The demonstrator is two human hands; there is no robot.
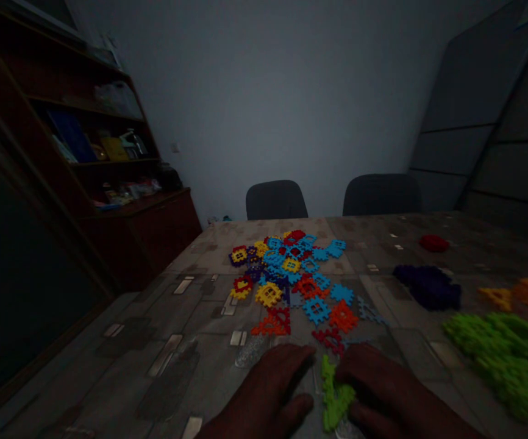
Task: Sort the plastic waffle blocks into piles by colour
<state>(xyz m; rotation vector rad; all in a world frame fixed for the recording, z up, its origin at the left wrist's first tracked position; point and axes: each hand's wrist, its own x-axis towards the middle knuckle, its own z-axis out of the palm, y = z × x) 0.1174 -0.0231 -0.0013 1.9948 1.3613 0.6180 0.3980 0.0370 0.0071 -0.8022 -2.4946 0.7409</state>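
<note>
Toward the table's point(127, 378) near edge, the green piece point(330, 395) the right hand point(378, 384) holds may slip, since the left hand point(275, 387) is wide.

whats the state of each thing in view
lime-green toothed plastic piece, apart from the others
left hand, open
right hand, curled at that piece, grip unclear
multicoloured toothed plastic pieces, spread loosely, some overlapping
lime-green plastic cluster, piled
dark purple plastic cluster, piled
brown wooden cabinet, loaded

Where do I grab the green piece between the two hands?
You could probably pinch the green piece by its long left edge, coming from the left hand: that edge looks uncovered, while the right hand overlaps the other side.
</note>
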